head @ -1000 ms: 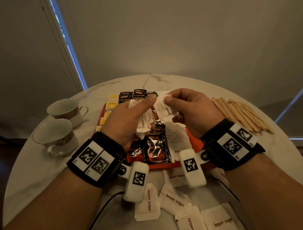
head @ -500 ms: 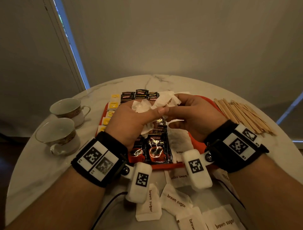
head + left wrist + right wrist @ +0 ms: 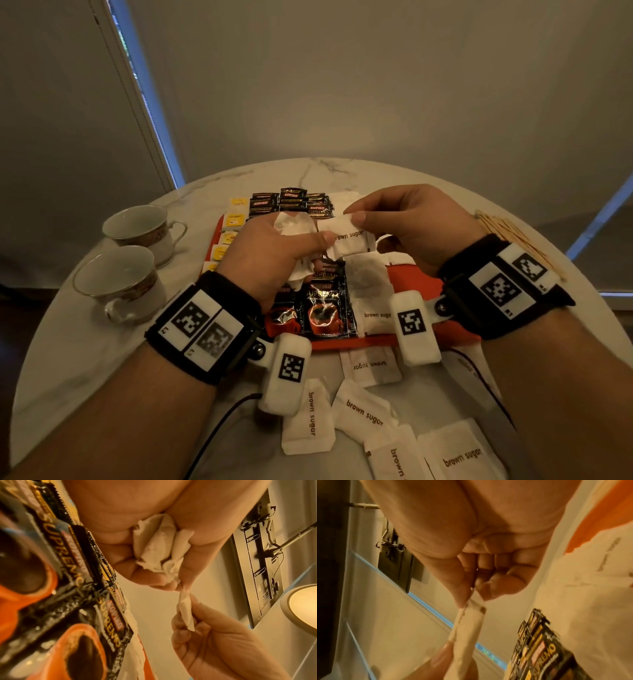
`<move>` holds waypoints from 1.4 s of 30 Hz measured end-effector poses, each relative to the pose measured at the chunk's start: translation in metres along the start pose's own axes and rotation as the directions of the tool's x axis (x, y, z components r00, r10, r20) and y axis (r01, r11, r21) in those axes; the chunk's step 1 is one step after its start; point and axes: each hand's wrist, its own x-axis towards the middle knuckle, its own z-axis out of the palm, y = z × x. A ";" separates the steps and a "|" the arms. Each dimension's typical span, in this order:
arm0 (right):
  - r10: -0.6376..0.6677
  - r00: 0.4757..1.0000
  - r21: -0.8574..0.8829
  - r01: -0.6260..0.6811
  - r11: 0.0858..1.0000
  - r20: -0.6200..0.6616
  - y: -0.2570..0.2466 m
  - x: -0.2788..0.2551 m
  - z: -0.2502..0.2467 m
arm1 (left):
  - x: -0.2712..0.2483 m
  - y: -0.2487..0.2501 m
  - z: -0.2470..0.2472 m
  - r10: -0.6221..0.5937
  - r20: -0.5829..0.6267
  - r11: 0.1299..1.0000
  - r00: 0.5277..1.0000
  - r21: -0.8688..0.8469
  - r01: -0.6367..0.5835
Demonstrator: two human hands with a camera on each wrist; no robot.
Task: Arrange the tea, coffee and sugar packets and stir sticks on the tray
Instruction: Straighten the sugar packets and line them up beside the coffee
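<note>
White paper sugar packet [image 3: 347, 236] held in the air above the orange tray [image 3: 416, 284], pinched at its far edge by right hand [image 3: 407, 229] thumb and forefinger, near end touching left hand [image 3: 274, 253] thumb. Long axis lay roughly left to right between the two hands, print facing up. Left hand curled tight round a crumpled bunch of more sugar packets [image 3: 159, 547], thumb pressed on the single one. Right hand clearly the nearer and controlling one; likely drawing the packet off the bunch to lay it on the tray. Below, coffee sachets [image 3: 323, 308] flat on tray, another sugar packet just beside them. More loose sugar packets [image 3: 308, 425] on marble table [image 3: 85, 359] nearer the body. Stir sticks [image 3: 503, 226] well to the right, off tray. Two cups [image 3: 120, 281] left of tray.
</note>
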 end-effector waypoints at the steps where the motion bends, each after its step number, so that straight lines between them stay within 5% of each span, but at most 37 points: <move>1: -0.001 1.000 -0.028 0.001 1.000 0.011 -0.002 0.001 0.000 | 0.000 0.000 0.000 -0.003 -0.004 1.000 1.000 -0.014 0.003; 5: 0.094 0.986 0.021 -0.092 0.996 -0.137 0.006 0.008 -0.013 | 0.000 0.001 0.000 0.005 0.021 0.998 1.000 -0.056 -0.003; 9: 0.346 0.874 0.081 -0.340 0.937 -0.340 0.035 0.017 -0.039 | 0.002 0.002 -0.003 0.004 0.003 0.996 1.000 -0.086 -0.004; 15: 0.498 0.776 -0.100 -0.572 0.814 -0.388 0.057 0.021 -0.053 | 0.002 0.002 -0.003 0.003 0.003 0.997 1.000 -0.083 -0.003; 24: 0.507 0.805 -0.159 -0.569 0.807 -0.309 0.055 0.021 -0.050 | 0.002 0.005 -0.003 -0.014 -0.011 0.996 1.000 -0.085 0.013; 31: 0.368 0.839 -0.003 -0.403 0.915 -0.400 0.038 0.013 -0.041 | -0.001 0.008 -0.003 -0.026 -0.009 0.996 1.000 -0.089 0.026; 37: 0.512 0.821 0.112 -0.501 0.858 -0.253 0.033 0.005 -0.025 | -0.004 0.010 0.001 -0.088 0.028 0.990 0.996 -0.111 0.091; 42: 0.401 0.880 0.208 -0.355 0.911 -0.254 0.023 0.001 -0.021 | -0.005 0.012 0.005 -0.129 0.032 0.978 0.991 -0.158 0.133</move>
